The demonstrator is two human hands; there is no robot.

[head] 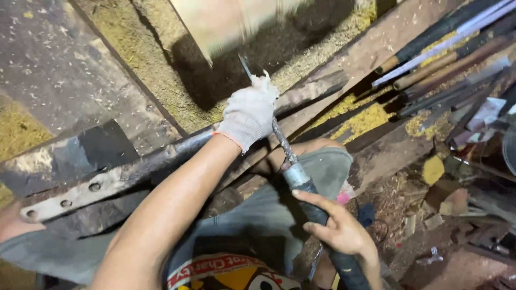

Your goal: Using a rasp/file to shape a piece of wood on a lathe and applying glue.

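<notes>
A long drill bit (283, 142) runs through the middle of the view, from a metal collar on a black-handled tool (317, 215) up toward a pale wooden board (226, 21) at 12 o'clock. The gloved left hand (248, 115) has its fingers closed around the bit, probably near its blurred tip. The bare right hand (338, 228), at 5 o'clock, grips the handle. A flat steel bar (107, 182) with holes lies toward 9 o'clock; rods (441, 53) lie at 2 o'clock.
</notes>
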